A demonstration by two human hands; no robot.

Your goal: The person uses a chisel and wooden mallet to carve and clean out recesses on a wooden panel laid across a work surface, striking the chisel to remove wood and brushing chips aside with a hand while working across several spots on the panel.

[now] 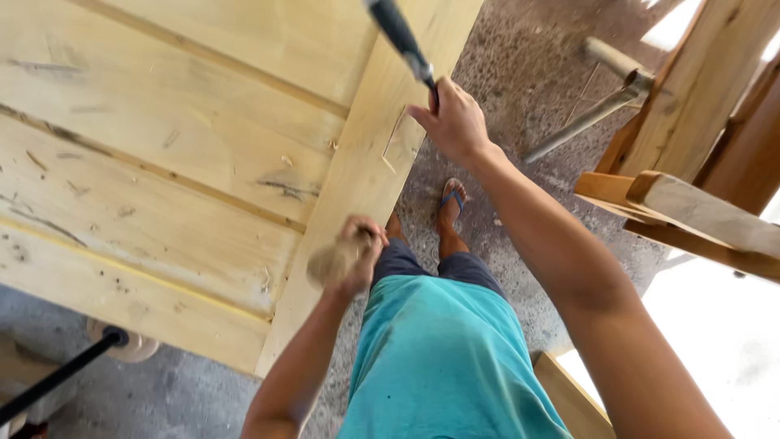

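A: Right hand [455,122] is wrapped tight around a chisel [402,41], dark handle angling up out of the top of the view, blade end hidden under the fist, down on the edge strip of a big pale wooden door panel [162,179].

B: And the left hand [351,258]?

A: Closed on a blurred wooden mallet [329,262], held lower down beside the panel's edge. Too smeared to tell more than a rounded tan head.

B: What could go wrong?

A: I'd say the mallet could glance off the handle onto those right knuckles, since the fist sits low on the tool. A skewed blow could also drive the blade past the shallow rectangular recess [400,140] and split the edge strip.

B: The foot?

A: A sandalled foot [452,203] stands on the gravelly floor right below; a dropped chisel would land near it.

B: And the panel itself?

A: Light boards with dark grain streaks and loose chips, the recess outline thin and pale near the edge.
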